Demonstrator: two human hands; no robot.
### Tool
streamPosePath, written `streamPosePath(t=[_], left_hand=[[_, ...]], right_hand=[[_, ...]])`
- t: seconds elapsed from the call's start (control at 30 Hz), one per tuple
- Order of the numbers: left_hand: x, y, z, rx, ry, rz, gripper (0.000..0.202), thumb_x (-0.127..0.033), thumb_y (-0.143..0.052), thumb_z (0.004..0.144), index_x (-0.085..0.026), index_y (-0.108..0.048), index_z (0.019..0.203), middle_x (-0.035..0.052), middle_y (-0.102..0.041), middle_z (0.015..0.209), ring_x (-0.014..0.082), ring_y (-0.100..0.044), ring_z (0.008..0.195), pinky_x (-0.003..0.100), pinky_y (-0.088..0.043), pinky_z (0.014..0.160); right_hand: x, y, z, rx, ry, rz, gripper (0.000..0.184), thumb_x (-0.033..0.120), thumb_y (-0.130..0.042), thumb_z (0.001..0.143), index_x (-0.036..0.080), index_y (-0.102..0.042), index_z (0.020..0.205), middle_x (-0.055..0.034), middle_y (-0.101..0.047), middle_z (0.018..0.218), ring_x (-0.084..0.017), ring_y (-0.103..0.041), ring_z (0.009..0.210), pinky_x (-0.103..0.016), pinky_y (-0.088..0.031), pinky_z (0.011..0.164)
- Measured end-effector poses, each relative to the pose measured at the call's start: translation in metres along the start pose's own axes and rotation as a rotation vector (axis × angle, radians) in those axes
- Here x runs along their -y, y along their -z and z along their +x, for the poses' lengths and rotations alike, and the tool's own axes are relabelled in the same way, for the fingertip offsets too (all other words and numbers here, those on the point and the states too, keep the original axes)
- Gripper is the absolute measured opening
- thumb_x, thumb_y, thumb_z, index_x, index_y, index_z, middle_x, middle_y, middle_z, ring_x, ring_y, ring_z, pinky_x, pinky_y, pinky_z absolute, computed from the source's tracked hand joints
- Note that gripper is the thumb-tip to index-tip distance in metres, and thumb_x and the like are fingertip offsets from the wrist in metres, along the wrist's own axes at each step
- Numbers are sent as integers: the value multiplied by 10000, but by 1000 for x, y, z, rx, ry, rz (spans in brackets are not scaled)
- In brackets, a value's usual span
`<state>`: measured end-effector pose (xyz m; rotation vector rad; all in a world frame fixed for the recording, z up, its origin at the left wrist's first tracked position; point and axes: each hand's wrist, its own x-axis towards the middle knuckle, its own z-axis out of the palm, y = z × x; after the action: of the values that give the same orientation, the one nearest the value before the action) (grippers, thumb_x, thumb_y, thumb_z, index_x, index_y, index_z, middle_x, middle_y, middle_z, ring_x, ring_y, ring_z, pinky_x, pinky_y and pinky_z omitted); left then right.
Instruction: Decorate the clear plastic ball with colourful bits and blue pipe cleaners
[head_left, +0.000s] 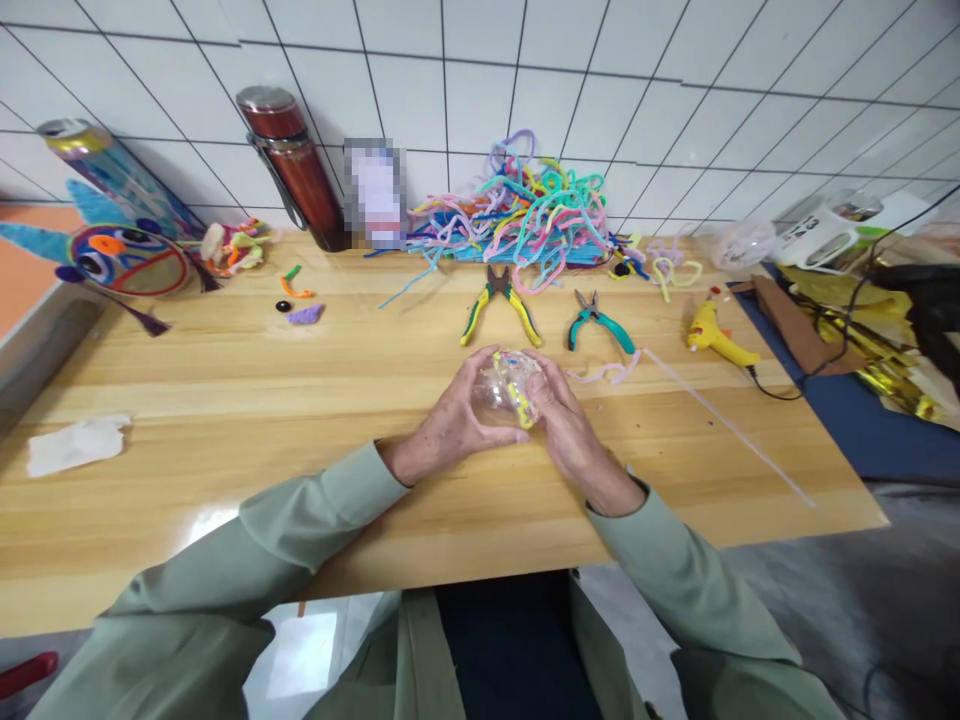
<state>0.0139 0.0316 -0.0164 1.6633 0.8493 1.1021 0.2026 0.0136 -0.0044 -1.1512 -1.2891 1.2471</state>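
Note:
Between my two hands is a clear plastic ball (491, 398) with a yellow band and small coloured bits on its right part. My left hand (448, 420) wraps its left side, the thumb stretched along the bottom. On the right side, my right hand (564, 415) grips it with the thumb pressed near the yellow band. Just beyond the ball lie yellow-and-green pliers (500, 305) with handles spread, and smaller teal pliers (598, 322). Close to my right hand, a pale pink pipe cleaner (611, 372) rests on the wooden table (300, 385).
A pile of coloured pipe cleaners (525, 220) sits against the tiled wall, beside a phone (376, 195) and a brown thermos (292, 170). At right are a yellow glue gun (716, 338) with its cord and a long pale strip (727, 425). A decorated face pouch (127, 260) stands at left.

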Motion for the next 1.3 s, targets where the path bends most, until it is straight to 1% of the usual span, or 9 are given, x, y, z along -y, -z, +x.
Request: streamPosePath(t=[0.37, 0.47, 0.57, 0.63, 0.7, 0.77, 0.83, 1.0, 1.3], left_hand=[[-7, -4, -5, -9, 72, -59, 1066, -521, -988, 729, -272, -357, 1550, 175, -530, 1583, 379, -542, 1501, 556, -424, 1290], [-9, -6, -4, -32, 120, -119, 1034, -516, -999, 710, -270, -387, 1507, 167, -549, 1570, 369, -556, 1485, 556, -427, 1284], [-10, -7, 0, -94, 186, -282, 996, -563, -1007, 677, -266, -442, 1441, 148, -599, 1515, 358, -603, 1427, 548, -486, 1228], [-12, -7, 3, -111, 206, -403, 954, -564, -1009, 674, -261, -481, 1408, 133, -637, 1469, 347, -626, 1396, 519, -527, 1184], [-16, -5, 4, -98, 205, -473, 895, -512, -1015, 687, -255, -519, 1386, 120, -656, 1448, 334, -624, 1395, 487, -533, 1175], [-21, -4, 3, -80, 212, -515, 853, -468, -1020, 696, -251, -549, 1372, 108, -659, 1448, 321, -616, 1402, 459, -525, 1183], [-26, -3, 2, -69, 245, -577, 802, -506, -983, 745, -253, -564, 1379, 102, -657, 1454, 315, -617, 1400, 444, -540, 1162], [-34, -5, 1, -74, 348, -657, 710, -543, -914, 817, -276, -582, 1385, 97, -671, 1461, 334, -653, 1363, 438, -614, 1038], [-38, -7, 2, -98, 383, -684, 624, -496, -891, 827, -236, -607, 1319, 106, -691, 1408, 312, -687, 1295, 423, -602, 1042]], right_hand=[[7, -9, -2, -60, -10, -63, 561, 732, -645, 977, 333, -609, 1370, -54, -706, 1431, -284, -657, 1365, -538, -487, 1246], [13, -7, -4, -35, 4, -114, 614, 762, -582, 997, 324, -571, 1429, -80, -651, 1509, -302, -597, 1449, -569, -434, 1290], [18, -2, -10, 42, 142, -215, 748, 752, -551, 1019, 331, -397, 1618, -106, -447, 1707, -326, -423, 1606, -605, -354, 1338], [22, 1, -12, 108, 311, -346, 885, 704, -634, 1000, 326, -248, 1701, -126, -314, 1776, -356, -309, 1665, -633, -317, 1352], [24, 4, -13, 150, 475, -489, 985, 622, -719, 979, 322, -158, 1731, -152, -272, 1782, -386, -269, 1676, -664, -306, 1348], [24, 4, -11, 145, 589, -592, 1014, 564, -755, 971, 319, -134, 1734, -175, -298, 1757, -406, -294, 1660, -691, -322, 1330], [24, 4, -9, 118, 625, -653, 1011, 547, -758, 971, 312, -133, 1730, -191, -344, 1722, -418, -339, 1635, -708, -349, 1310], [24, 0, -7, 77, 595, -712, 1014, 513, -770, 960, 322, -123, 1717, -191, -388, 1698, -418, -358, 1629, -723, -354, 1305], [23, -6, -9, 53, 636, -754, 1096, 443, -855, 893, 337, -144, 1721, -183, -421, 1682, -426, -406, 1598, -718, -390, 1287]])
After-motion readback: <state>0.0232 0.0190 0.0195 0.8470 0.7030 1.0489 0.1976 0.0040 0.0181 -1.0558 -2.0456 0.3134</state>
